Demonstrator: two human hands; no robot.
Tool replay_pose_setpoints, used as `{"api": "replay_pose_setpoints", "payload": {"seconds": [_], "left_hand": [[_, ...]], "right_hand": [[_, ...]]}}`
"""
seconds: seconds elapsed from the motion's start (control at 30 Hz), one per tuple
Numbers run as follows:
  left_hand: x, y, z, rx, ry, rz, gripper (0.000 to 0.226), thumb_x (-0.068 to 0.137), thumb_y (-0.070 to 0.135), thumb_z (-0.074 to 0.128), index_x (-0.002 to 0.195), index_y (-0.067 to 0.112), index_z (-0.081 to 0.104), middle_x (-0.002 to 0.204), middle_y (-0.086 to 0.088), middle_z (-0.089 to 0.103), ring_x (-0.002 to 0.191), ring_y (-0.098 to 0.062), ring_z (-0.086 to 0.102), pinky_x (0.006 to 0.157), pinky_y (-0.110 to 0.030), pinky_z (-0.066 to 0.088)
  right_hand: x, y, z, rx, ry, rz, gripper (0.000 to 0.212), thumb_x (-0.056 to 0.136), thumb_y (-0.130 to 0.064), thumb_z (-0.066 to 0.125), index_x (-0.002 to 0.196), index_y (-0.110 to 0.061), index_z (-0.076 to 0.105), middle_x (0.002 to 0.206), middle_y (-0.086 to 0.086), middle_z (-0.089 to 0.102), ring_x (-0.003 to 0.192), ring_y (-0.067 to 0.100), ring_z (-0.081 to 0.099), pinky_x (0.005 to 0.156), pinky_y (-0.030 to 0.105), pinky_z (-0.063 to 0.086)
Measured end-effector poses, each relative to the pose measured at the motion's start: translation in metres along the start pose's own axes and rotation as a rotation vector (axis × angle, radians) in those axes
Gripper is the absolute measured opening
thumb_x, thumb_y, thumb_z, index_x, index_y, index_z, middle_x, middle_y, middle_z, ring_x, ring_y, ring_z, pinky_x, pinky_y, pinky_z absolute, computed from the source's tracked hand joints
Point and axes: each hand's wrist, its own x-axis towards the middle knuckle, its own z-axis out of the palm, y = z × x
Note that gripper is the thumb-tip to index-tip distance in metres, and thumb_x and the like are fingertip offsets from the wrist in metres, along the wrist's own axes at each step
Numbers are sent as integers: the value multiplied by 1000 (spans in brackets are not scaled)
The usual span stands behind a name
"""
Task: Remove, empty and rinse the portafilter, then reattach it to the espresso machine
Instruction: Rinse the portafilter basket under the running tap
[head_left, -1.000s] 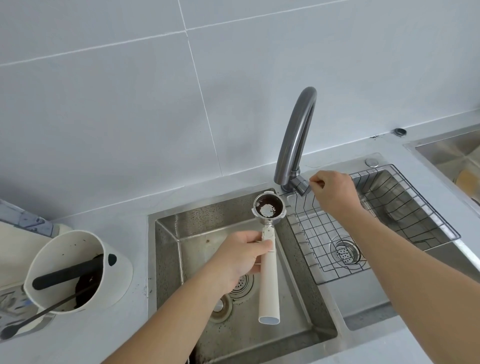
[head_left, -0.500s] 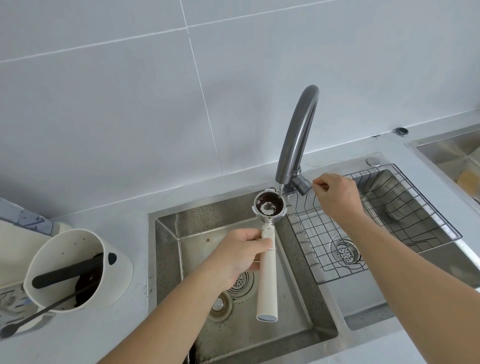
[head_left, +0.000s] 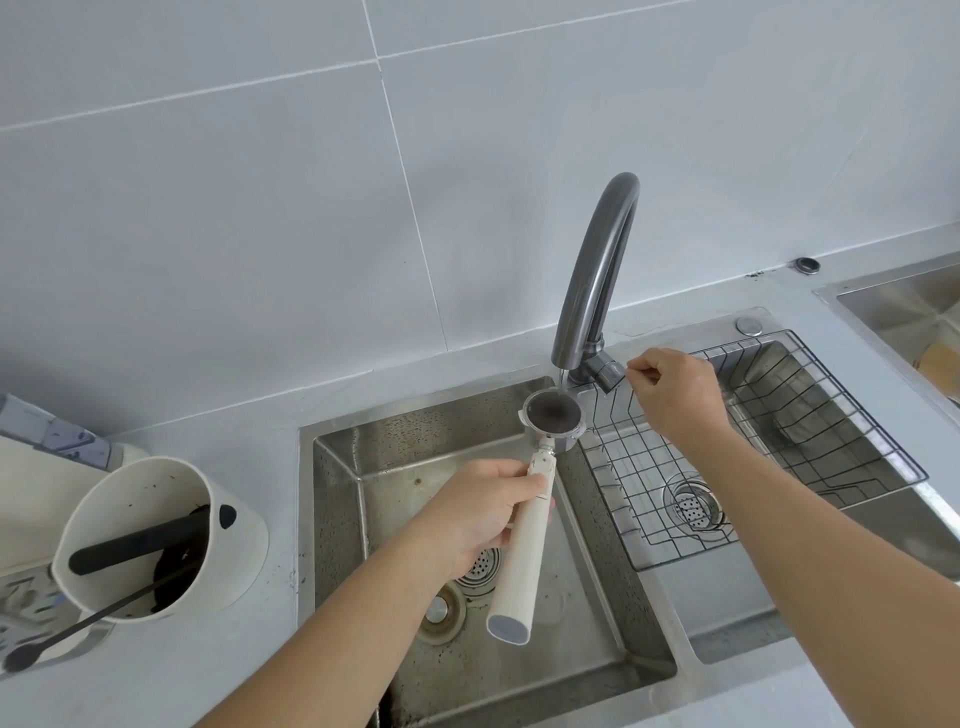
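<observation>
— Where are we?

— Rinsing, I judge. Over the back right corner of the steel sink (head_left: 467, 519), under the grey curved faucet (head_left: 597, 270), my left hand (head_left: 480, 512) clamps the cream-handled steel portafilter (head_left: 522, 540).

— And the right?

— My right hand (head_left: 675, 389) pinches the faucet's lever. A thin stream hits the dark, wet basket. Next I'd swirl and tip it out.

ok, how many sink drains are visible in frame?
3. A round steel strainer drain sits by the left hand, a round plugged drain lies nearer the camera in that left basin, and a perforated drain lies under the wire rack.
</observation>
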Motion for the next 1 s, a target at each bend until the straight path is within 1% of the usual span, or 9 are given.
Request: {"api": "replay_pose_setpoints", "payload": {"seconds": [0.07, 0.17, 0.3, 0.4, 0.57, 0.63, 0.77, 0.9, 1.0], "left_hand": [[1, -1, 1, 22, 6, 8, 12, 92, 13, 62, 97, 11, 73, 92, -10, 71, 86, -22, 65, 89, -45, 54], [2, -4, 1, 43, 18, 26, 12, 92, 14, 62, 90, 17, 73, 90, -7, 72, 86, -21, 65, 92, -47, 53], [3, -6, 3, -13, -7, 26, 17, 94, 12, 59, 88, 22, 73, 90, -5, 72, 86, -21, 64, 92, -47, 53], [5, -7, 6, -86, -30, 11, 17, 96, 12, 57, 93, 19, 72, 87, -4, 71, 83, -21, 67, 91, -46, 53], [7, -6, 9, -204, -46, -8, 15, 96, 11, 56, 96, 10, 71, 80, -7, 70, 77, -23, 70, 90, -52, 53], [7, -5, 8, -223, -47, -19, 14, 96, 11, 57, 96, 9, 71, 80, -8, 71, 77, -25, 70, 87, -50, 54], [7, -5, 7, -223, -24, -35, 13, 94, 11, 60, 100, 8, 70, 81, -9, 71, 75, -23, 69, 72, -40, 57], [6, -5, 7, -204, 8, -51, 10, 93, 12, 62, 97, 11, 71, 84, -10, 72, 79, -25, 69, 70, -36, 56], [7, -5, 7, -163, 28, -47, 8, 92, 14, 64, 93, 13, 72, 85, -9, 72, 75, -22, 68, 66, -32, 56]], "right_hand": [[0, 0, 0, 4, -3, 6, 15, 91, -16, 64, 90, -5, 74, 84, 9, 74, 79, 27, 65, 75, 43, 57], [1, 0, 0, 0, -17, 19, 16, 91, -17, 64, 89, -6, 74, 84, 8, 74, 78, 26, 65, 75, 41, 56], [1, -1, -1, 11, -12, 18, 15, 91, -16, 64, 88, -6, 75, 82, 8, 74, 76, 26, 66, 73, 38, 56], [0, -1, -1, 19, -13, 18, 15, 91, -15, 64, 88, -6, 75, 81, 8, 74, 75, 25, 66, 72, 38, 57], [0, -2, -2, 34, -14, 15, 15, 91, -14, 63, 91, -5, 75, 81, 8, 73, 76, 25, 66, 74, 39, 57], [0, -2, -2, 35, -13, 11, 15, 91, -13, 64, 91, -5, 75, 81, 8, 73, 76, 25, 66, 74, 39, 57], [0, -2, -2, 29, -6, 0, 14, 91, -13, 64, 90, -5, 75, 80, 8, 73, 74, 26, 66, 74, 41, 57], [0, -2, -2, 18, -8, 5, 14, 91, -13, 64, 91, -5, 76, 81, 8, 74, 76, 26, 66, 75, 39, 57], [0, -2, -2, 13, -7, 8, 14, 91, -14, 64, 91, -5, 75, 82, 8, 74, 76, 24, 65, 74, 35, 56]]}}
